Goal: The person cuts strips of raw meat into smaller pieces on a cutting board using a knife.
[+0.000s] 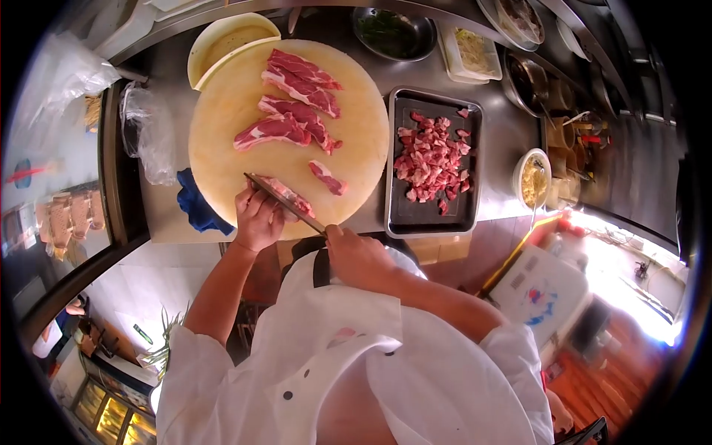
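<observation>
My right hand (357, 256) is wrapped round the handle of a knife (288, 203), whose blade points up and left across the near edge of a round cutting board (356, 89). My left hand (258, 216) presses its bent fingers onto a strip of raw meat (295, 199), right beside the blade. The fingers partly cover that strip. A small piece of meat (327, 178) lies apart, up and right of the knife. Farther back on the board rest several long slices of red meat (300, 83) with white fat.
Right of the board, a dark tray (434, 220) holds a heap of meat chunks (430, 159). A pale container (199, 55), a metal bowl (426, 44) and a white tub (451, 63) stand behind. A blue cloth (194, 206) and plastic bag (152, 141) lie left.
</observation>
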Available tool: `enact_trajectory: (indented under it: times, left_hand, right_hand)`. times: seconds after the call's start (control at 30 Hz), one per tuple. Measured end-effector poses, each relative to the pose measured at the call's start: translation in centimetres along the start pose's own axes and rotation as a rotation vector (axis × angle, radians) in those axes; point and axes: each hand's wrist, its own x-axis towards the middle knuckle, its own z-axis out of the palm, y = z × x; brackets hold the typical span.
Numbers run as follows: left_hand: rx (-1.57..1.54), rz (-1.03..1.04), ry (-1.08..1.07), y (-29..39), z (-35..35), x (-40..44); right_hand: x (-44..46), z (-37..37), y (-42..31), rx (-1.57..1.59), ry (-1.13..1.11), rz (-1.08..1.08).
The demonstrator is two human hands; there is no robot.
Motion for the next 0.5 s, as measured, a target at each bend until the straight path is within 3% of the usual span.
enact_trajectory:
  times: [0.5]
  left_hand:
    - [-0.037,-0.005,-0.039,0.1,0.2,0.5]
  right_hand:
    - [4.7,0.4,-0.7,0.017,0.027,-0.032]
